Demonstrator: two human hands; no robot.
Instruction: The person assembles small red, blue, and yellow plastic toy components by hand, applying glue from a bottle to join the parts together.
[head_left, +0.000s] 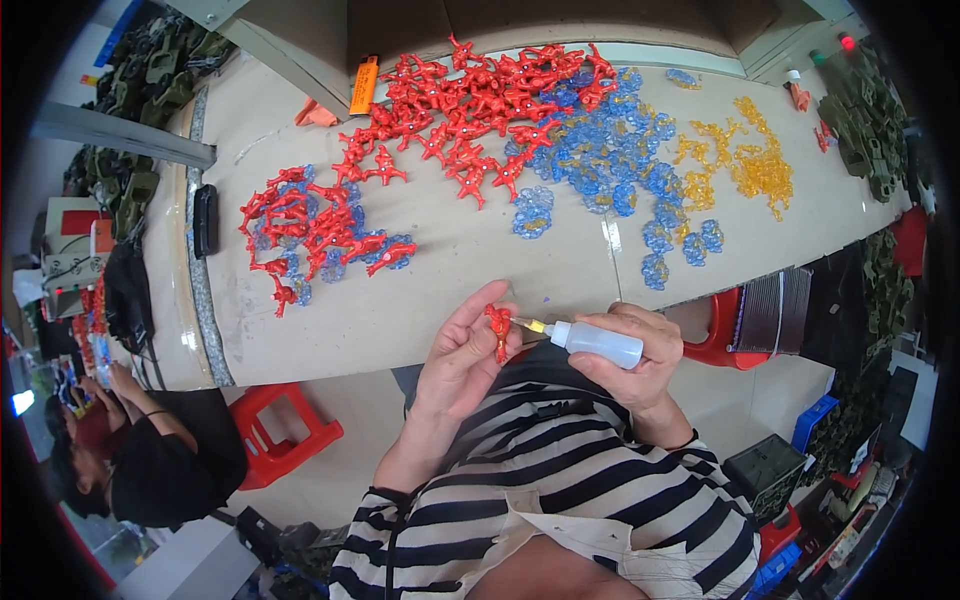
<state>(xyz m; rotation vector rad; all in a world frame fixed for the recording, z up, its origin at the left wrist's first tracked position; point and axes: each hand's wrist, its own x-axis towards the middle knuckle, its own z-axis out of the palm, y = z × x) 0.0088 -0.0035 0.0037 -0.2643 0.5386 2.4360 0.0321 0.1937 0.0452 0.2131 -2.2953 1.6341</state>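
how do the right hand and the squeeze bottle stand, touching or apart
Touching: the head view shows the right hand gripping the squeeze bottle, with no gap between them.

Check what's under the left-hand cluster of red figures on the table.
Blue pieces show between and around the red figures. Whatever lies directly beneath the figures is covered, so I can't tell how many pieces are there.

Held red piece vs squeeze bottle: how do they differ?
Shape: red piece is knobbly; squeeze bottle is smooth-sided. Colour: red piece is red; squeeze bottle is whitish, translucent-looking. Size: squeeze bottle is bigger than red piece. Shared: both are held, red piece in left hand, squeeze bottle in right hand.
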